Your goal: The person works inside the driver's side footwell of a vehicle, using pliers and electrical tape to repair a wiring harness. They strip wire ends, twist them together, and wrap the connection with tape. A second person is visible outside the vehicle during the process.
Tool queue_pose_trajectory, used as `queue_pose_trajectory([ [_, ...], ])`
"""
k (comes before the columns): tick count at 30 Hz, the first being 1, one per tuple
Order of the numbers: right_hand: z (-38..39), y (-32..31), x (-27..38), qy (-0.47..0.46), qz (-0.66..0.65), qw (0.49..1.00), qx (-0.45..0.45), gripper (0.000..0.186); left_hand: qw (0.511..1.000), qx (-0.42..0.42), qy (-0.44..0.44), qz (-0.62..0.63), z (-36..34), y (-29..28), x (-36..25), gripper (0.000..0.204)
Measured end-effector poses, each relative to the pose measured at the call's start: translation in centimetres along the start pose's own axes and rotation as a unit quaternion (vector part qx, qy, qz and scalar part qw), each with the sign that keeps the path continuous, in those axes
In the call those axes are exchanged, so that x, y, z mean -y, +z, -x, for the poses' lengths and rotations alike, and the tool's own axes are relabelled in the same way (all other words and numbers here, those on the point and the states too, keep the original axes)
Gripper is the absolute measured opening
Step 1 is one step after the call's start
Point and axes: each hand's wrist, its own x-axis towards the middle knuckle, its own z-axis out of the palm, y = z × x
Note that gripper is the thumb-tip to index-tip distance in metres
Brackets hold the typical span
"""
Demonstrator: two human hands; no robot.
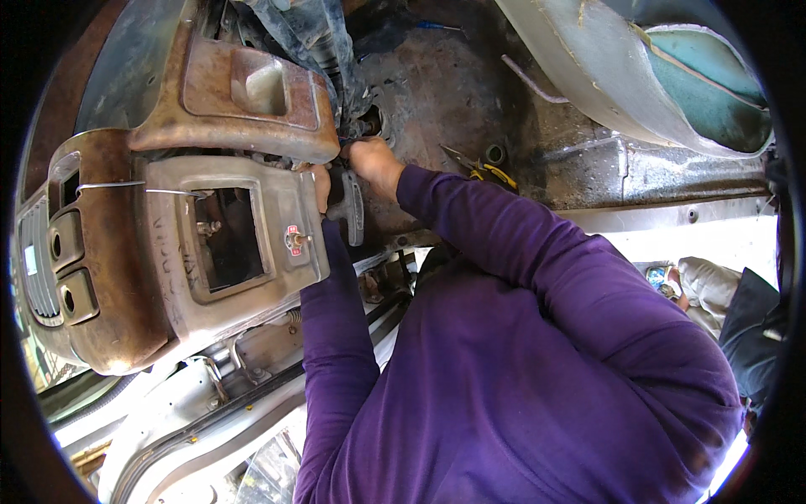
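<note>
My right hand [375, 165] is closed, its fingertips drawn together beside the lower edge of the worn brown dashboard [155, 252]. What it pinches, if anything, is too small and dark to make out. Only a strip of my left hand [321, 186] shows past the side of the beige lower dash panel [290, 197]; its fingers are hidden there. Between the two hands and just below them is a grey, curved lever-like part [353, 210]. Close above my right hand, a round opening [372, 123] shows in the dirty metal floor [437, 92].
Yellow-handled pliers [480, 168] lie on the floor right of my right hand, next to a small dark ring-shaped part [495, 154]. A blue-handled tool [438, 26] lies farther off. A grey seat [604, 76] stands at upper right. Another person's arm [701, 290] shows at far right.
</note>
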Motion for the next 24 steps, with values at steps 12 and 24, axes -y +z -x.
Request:
queue_pose_trajectory([
  [12,-2.2,-0.6,-2.2,-0.178,0.192,0.965,-0.015,0.028,0.976,-0.034,0.187,-0.108,2.6,-0.6,-2.4,0.033],
  [24,-1.7,-0.9,-1.5,-0.180,0.203,0.962,-0.003,0.029,0.990,0.027,0.059,-0.129,4.3,-1.2,-5.1,0.037],
])
